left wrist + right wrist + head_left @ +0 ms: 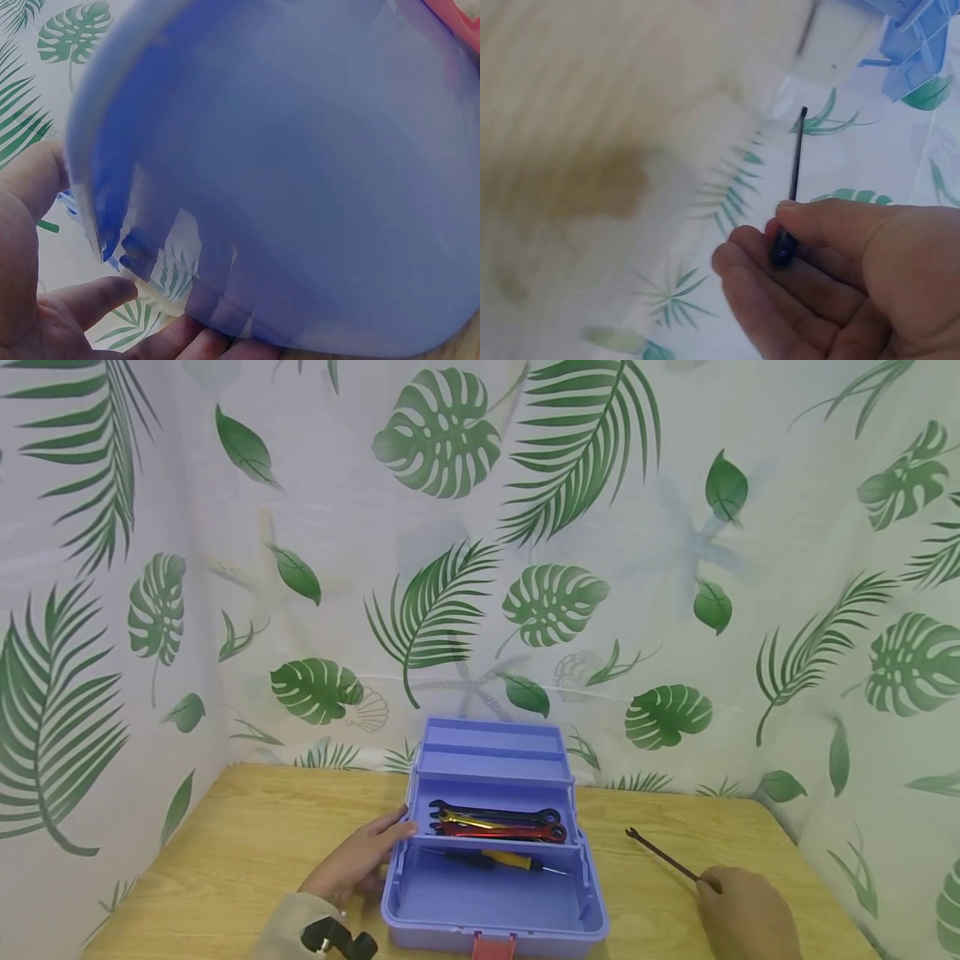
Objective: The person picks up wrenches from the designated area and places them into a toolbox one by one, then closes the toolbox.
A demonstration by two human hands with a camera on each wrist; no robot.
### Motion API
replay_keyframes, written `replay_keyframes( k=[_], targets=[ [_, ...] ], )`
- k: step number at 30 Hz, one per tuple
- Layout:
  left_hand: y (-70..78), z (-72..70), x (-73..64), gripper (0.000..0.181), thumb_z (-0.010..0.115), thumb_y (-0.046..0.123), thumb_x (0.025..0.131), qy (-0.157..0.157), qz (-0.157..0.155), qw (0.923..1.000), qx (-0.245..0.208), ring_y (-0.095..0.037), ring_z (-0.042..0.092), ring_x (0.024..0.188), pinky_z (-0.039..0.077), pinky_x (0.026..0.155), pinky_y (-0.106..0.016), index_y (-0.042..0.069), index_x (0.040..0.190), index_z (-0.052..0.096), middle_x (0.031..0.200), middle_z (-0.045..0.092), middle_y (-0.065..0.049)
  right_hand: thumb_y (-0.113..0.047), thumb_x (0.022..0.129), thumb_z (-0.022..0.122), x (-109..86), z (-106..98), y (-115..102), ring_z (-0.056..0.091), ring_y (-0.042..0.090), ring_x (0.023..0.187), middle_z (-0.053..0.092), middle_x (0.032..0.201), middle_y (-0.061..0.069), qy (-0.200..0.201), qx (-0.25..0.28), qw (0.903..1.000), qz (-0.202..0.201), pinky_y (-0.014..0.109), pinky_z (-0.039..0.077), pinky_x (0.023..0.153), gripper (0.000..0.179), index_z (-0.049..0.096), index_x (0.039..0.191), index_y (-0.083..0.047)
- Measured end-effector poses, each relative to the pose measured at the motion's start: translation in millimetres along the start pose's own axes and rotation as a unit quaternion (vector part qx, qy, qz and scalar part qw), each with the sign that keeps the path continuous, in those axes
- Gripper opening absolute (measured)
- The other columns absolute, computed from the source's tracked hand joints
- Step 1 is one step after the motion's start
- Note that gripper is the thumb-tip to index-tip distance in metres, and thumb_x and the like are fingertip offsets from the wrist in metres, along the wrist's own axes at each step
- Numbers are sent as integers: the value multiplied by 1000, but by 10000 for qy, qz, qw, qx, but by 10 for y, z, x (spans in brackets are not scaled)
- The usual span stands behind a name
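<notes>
A blue-purple toolbox (495,935) stands with its lid and stepped trays folded up and back. My left hand (360,858) grips its left side, thumb at the edge of the raised tray; in the left wrist view, fingers (97,300) lie against the box wall. Several wrenches (495,825), black, yellow and red, lie in the lower tray. Below them, a screwdriver (510,860) with a black-and-yellow handle sits in the box. To the right, my right hand (750,910) pinches a dark wrench (663,853) by one end between thumb and fingers, its open jaw pointing away over the table.
The box stands on a wood-grain table (300,802). Behind and to the left hangs a white sheet (480,527) printed with green leaves. A red latch (493,946) is at the box front. Wood surface shows between the box and my right hand.
</notes>
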State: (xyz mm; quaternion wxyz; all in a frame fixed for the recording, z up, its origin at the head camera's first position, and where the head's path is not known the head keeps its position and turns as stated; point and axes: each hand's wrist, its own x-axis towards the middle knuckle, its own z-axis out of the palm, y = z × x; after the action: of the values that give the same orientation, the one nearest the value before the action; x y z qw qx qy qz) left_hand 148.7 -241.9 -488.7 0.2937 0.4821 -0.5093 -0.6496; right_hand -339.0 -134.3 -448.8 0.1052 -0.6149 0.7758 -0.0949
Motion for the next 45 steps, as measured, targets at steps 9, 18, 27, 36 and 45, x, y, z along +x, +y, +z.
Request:
replay_keyframes(
  k=[9,18,27,36,45],
  targets=[
    [-18,-7,3,87,60,57,85,-8,13,10000,-46,-41,55,115,55,74,-50,17,152,22,137,44,-30,-17,88,66,-24,-69,-221,60,14,63,71,81,3,1145,-124,9886,-974,35,49,55,14,74,95,-8],
    [-10,0,-1,87,60,56,85,-54,-2,10000,-84,-40,57,113,55,73,-51,16,152,21,136,45,-30,-18,81,73,-75,-67,-487,66,21,63,72,76,0,2479,-255,9527,-1743,40,50,53,9,76,88,-13],
    [4,9,-9,88,60,59,84,-29,-29,10000,-37,-44,52,118,55,73,-52,18,152,21,140,41,-29,-15,74,77,-29,12,-747,69,18,68,72,79,-2,3173,-281,9070,-2755,36,54,55,14,75,88,-16],
    [0,-9,-9,88,60,59,84,-14,2,10000,-17,-45,51,119,55,72,-51,18,152,22,141,40,-28,-17,76,78,110,51,-1160,69,16,75,72,85,-1,3223,-188,8828,-3413,36,55,61,15,74,91,-16],
    [-1,-4,-6,88,60,59,84,-55,4,10000,-43,-44,54,115,55,71,-51,18,152,21,138,44,-28,-19,79,76,290,140,-1582,69,15,81,73,87,-2,2674,-269,8926,-3621,35,56,71,13,75,92,-16]
  ],
)
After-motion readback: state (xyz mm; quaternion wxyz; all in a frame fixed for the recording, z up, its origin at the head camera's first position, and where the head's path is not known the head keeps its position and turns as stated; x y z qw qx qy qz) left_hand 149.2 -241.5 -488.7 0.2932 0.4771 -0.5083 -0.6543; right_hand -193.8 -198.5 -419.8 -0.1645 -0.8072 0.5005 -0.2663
